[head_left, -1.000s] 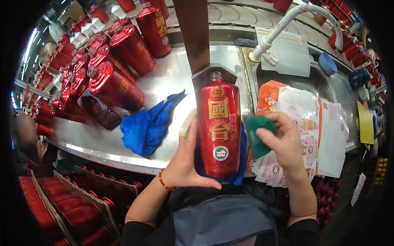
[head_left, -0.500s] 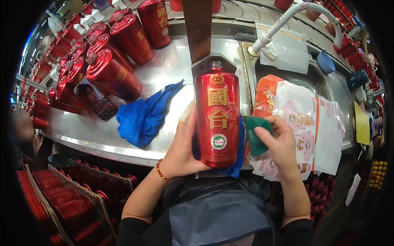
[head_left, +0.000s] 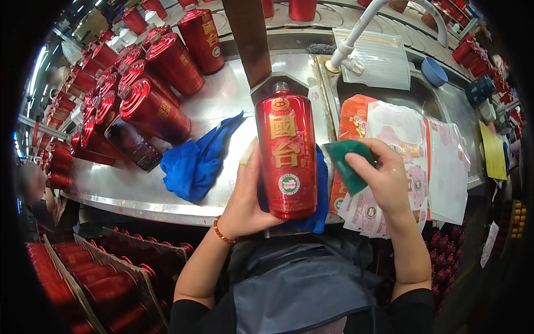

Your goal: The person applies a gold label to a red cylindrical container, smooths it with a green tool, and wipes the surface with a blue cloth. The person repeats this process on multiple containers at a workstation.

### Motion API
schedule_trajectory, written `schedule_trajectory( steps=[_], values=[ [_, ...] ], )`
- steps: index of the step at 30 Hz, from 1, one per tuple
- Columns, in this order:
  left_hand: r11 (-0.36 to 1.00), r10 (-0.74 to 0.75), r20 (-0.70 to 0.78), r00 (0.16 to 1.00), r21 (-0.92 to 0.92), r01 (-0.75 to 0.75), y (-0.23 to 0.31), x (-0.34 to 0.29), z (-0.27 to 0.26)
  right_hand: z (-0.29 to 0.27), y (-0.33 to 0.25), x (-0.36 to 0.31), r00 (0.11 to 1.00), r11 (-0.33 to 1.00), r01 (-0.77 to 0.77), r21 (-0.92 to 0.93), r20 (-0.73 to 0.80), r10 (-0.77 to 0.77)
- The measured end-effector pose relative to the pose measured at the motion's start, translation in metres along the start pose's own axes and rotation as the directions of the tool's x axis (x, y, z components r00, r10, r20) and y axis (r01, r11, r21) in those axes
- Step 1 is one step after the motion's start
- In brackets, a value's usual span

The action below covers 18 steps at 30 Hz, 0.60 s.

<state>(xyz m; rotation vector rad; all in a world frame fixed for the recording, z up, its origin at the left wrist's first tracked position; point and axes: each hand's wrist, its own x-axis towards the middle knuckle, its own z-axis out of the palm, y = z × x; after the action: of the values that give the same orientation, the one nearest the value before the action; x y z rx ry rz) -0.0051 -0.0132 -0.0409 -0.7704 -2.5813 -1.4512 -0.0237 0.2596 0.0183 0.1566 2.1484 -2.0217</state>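
A shiny red bottle (head_left: 286, 153) with gold lettering and a round green-and-white emblem lies tilted in front of me, its clear neck pointing away. My left hand (head_left: 249, 195) grips it along the left side, thumb near its base. Pinched between the thumb and fingers of my right hand (head_left: 384, 170) is a thin green scraper (head_left: 347, 164), held just right of the bottle and apart from it. A blue cloth (head_left: 320, 203) shows partly behind the bottle. Under my right hand lie printed transfer sheets (head_left: 409, 158).
A crumpled blue cloth (head_left: 194, 167) and a phone (head_left: 132, 143) are on the metal bench, beside many red bottles (head_left: 158, 111). A white tap (head_left: 347, 50) rises at the sink, near a blue bowl (head_left: 434, 71). Crates of red bottles (head_left: 100, 275) stand below left.
My right hand and the green scraper have lifted slightly away from the bottle's right side. The left hand keeps its hold on the bottle. The whole view has shifted a little.
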Motion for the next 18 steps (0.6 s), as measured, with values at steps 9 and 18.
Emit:
schedule_trajectory(
  steps=[9,18],
  values=[
    [0.997,-0.045,-0.002,0.999,-0.068,0.045,-0.010,0.001,0.005,0.004,-0.004,-0.011,0.933,0.935,0.307,-0.179,0.249,-0.259],
    [0.982,0.056,0.001,0.998,0.183,-0.055,-0.011,0.000,0.004,0.021,-0.006,-0.022,0.484,0.197,0.809,-0.553,0.437,-0.758]
  ],
)
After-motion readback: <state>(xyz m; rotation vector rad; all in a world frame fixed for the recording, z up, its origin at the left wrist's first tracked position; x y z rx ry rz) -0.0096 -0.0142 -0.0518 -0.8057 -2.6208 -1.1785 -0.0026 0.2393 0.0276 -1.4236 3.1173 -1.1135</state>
